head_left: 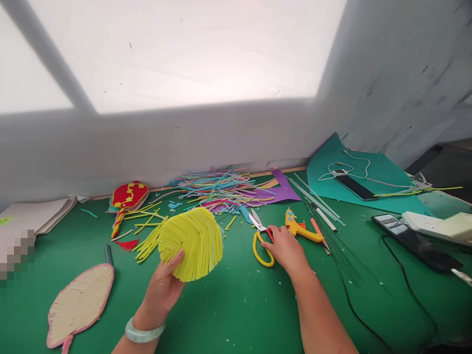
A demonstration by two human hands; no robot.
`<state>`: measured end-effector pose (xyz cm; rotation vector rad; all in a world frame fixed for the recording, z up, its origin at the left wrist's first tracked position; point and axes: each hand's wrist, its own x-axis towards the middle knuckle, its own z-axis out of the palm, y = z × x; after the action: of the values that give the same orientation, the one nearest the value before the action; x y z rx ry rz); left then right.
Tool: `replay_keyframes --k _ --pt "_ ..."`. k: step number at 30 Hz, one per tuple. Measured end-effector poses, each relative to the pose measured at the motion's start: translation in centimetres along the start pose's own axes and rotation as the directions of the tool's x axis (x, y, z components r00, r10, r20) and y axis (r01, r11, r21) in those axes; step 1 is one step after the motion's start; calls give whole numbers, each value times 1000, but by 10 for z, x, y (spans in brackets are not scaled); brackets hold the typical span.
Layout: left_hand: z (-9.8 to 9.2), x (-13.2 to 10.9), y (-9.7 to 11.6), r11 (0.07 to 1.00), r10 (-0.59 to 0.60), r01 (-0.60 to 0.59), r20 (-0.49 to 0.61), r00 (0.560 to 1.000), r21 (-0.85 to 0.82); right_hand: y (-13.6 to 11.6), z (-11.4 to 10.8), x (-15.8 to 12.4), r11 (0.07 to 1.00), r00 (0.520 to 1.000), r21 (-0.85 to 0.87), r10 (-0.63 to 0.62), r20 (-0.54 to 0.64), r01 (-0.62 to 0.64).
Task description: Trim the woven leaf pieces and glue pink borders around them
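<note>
A yellow-green, leaf-shaped fan piece [193,241], made of fuzzy chenille stems laid side by side, is held up over the table in my left hand [164,285]. The thumb presses on its front while the other fingers are hidden behind it. My right hand [287,250] has its fingers closed around one handle of a pair of scissors [258,241]. The scissors lie at the table surface, their blades partly spread and pointing away from me. Just beyond the right hand lies a yellow glue gun [300,228]. Loose yellow-green stems [151,238] lie behind the fan piece.
Colourful chenille stems [217,187] are heaped along the wall beside a purple sheet [282,191]. At left lie a red fan [129,195], a cream fan [81,305] and stacked paper [33,216]. Thin wires [339,250], phones [356,186], a power strip [424,223] and cables occupy the right.
</note>
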<state>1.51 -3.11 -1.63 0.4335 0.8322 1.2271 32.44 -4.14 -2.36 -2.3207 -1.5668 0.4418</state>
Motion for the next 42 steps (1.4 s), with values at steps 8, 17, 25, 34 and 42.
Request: replay_keyframes --k 8,17,25,34,42 --pt "2 -1 2 1000 6 -5 9 1000 -16 -3 14 2 995 994 -80 59 97 -51" --pt "4 -4 12 992 121 -122 -42 992 -32 -1 6 10 995 995 78 74 -70 -69" --pt "6 -8 19 972 204 -212 -85 975 -100 -29 21 -15 727 990 679 -144 5 102" --pt "5 -9 23 968 242 -247 -94 966 -46 -56 32 -46 469 858 853 -512 50 230" --pt "11 -13 23 972 233 -236 -115 966 -11 -58 21 -53 531 820 811 -559 120 243"
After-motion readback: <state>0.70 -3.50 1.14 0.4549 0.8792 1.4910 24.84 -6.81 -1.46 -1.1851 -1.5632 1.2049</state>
